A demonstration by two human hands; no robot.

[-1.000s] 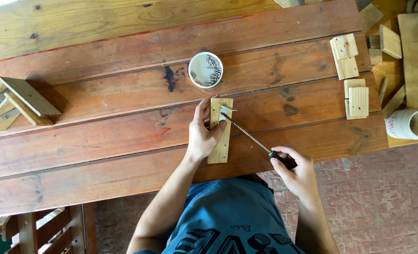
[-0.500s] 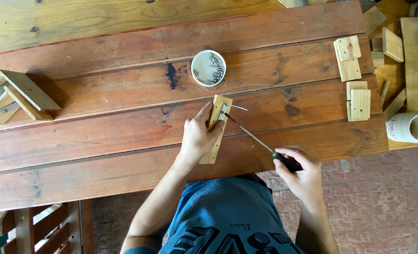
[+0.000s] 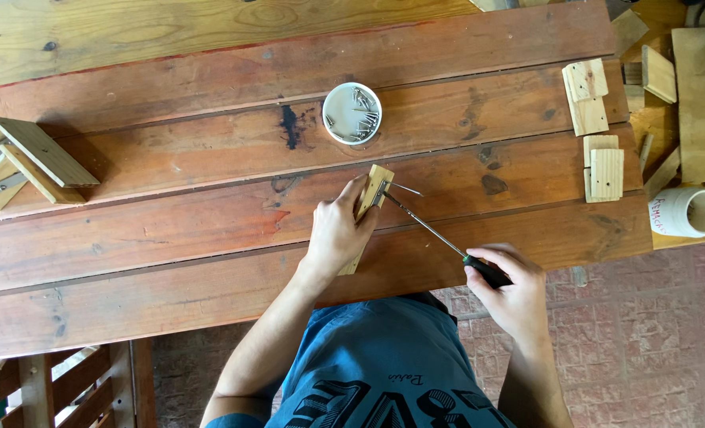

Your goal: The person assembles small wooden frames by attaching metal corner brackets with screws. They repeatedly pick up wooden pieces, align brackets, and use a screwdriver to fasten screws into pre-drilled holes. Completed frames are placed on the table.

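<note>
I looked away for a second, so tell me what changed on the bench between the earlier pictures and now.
The wooden block under the left hand has turned: it lay almost straight up the table, now its top end leans to the right. The screwdriver kept its tip at the block's upper end, and the right hand kept its grip on the handle. The white cup of screws and the stacked wood pieces stayed put.
</note>
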